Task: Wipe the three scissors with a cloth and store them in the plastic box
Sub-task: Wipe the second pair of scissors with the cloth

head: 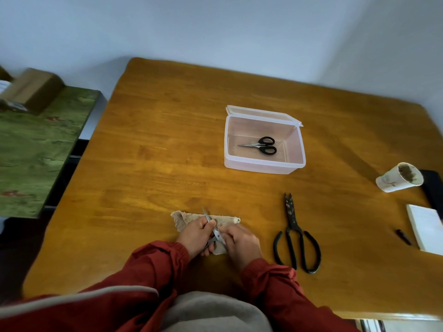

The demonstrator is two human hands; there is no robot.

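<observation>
Over cloth [184, 219], left hand [195, 236] grips scissors [217, 234], right hand [242, 240] seemingly pinches.

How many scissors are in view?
3. A black-handled pair lies in the box; a silver pair is held in the left hand over the cloth, which the right hand grips; a large black pair lies on the table. None seem hidden.
</observation>
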